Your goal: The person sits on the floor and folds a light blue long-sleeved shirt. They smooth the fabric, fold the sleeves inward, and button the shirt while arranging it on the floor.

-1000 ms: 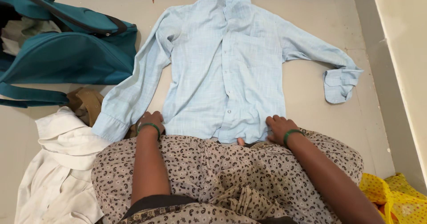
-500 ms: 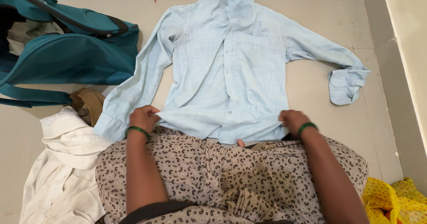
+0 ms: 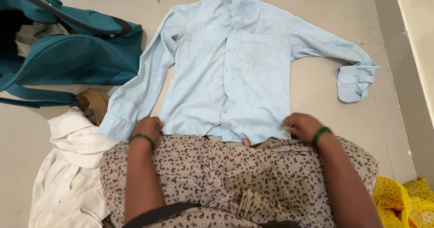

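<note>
Light blue shirt [image 3: 230, 69] lies flat, front up, on the floor [image 3: 316, 87], left hand [image 3: 147, 127] and right hand [image 3: 304, 125] at its hem corners, fingers curled pinching the hem (grip partly hidden); pull both corners evenly, taut.
</note>
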